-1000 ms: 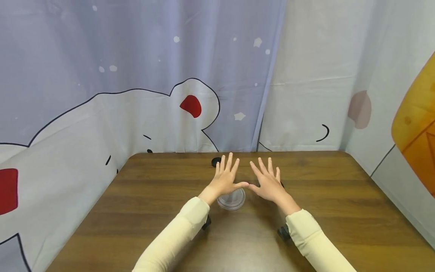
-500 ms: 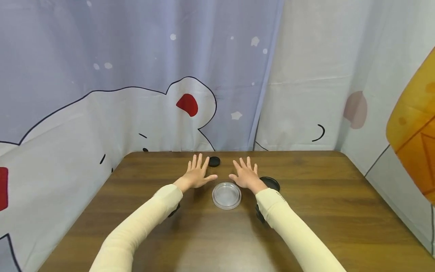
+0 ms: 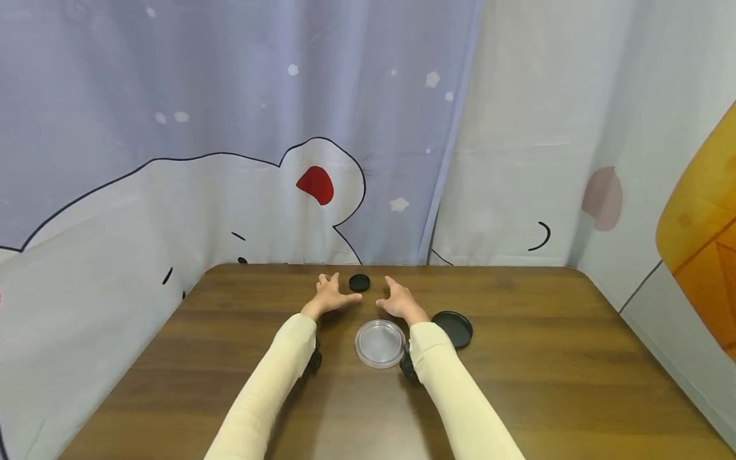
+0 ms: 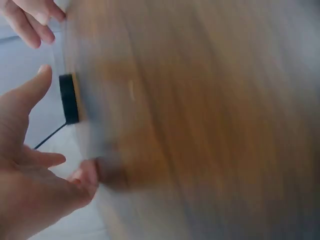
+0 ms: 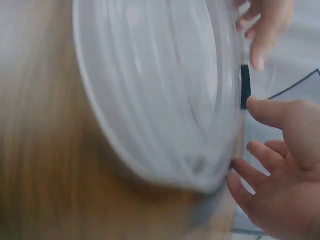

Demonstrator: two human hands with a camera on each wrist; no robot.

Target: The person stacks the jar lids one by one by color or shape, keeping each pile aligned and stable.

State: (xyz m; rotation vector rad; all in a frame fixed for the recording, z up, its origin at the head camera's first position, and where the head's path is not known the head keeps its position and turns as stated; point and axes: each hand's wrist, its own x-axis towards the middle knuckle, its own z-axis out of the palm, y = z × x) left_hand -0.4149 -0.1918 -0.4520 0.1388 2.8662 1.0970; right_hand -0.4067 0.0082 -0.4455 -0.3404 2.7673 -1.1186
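My left hand (image 3: 329, 296) hovers over the far part of the table, thumb stretched toward a small black round disc (image 3: 359, 283). On the disc's other side is my right hand (image 3: 400, 301), with its thumb pointing inward. Neither hand holds anything; the fingers are spread and slightly bent. In the left wrist view the disc (image 4: 69, 99) stands apart from the left thumb. The right wrist view shows a clear round plastic dish (image 5: 165, 95) looming close, and the disc (image 5: 245, 87) beyond it, near the right thumb. From the head view, that clear dish (image 3: 380, 344) lies between the forearms.
A larger black round shallow dish (image 3: 453, 329) lies just right of the right wrist, partly behind the sleeve. The brown wooden table (image 3: 575, 383) ends at the back against a printed curtain (image 3: 241, 96). Black wrist cameras hang under both wrists.
The hands have separated from touching thumbs and lowered to either side of the small black disc. Their fingers have bent from straight. The clear dish and black dish have come into fuller view.
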